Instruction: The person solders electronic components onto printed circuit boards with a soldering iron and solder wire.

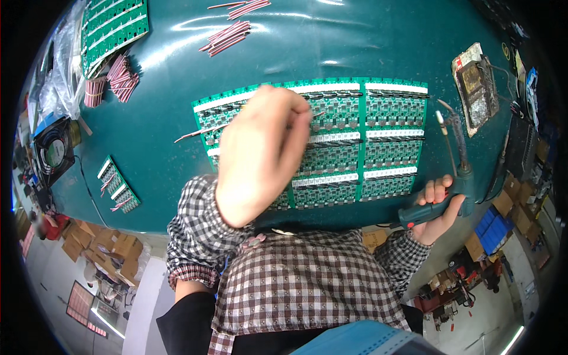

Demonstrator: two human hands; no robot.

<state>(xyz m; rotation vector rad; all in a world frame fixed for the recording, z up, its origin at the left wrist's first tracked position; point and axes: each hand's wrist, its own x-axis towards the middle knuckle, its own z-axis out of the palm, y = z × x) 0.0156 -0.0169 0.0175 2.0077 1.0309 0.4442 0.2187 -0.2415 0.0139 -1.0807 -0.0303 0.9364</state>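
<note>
Over the left half of a large green circuit board panel (362, 142) hovers my left hand (260, 148), slightly blurred. Its fingers are pinched together, and a thin wire end (319, 113) pokes out past the fingertips. Another red-and-white wire (198, 135) sticks out over the panel's left edge, partly hidden by the hand. My right hand (439, 207) is wrapped round the dark green handle of a soldering gun (464, 183) at the panel's right. Its metal tip points away from me, above the table and apart from the panel. White connector strips and black parts run in rows across the panel.
Bundles of red-and-white wires (229, 38) lie at the far side; more wires (122, 78) lie at left beside another board panel (115, 29). A small board piece (118, 184) and a black fan (54, 149) are at left. A stained solder-stand tray (475, 89) sits far right.
</note>
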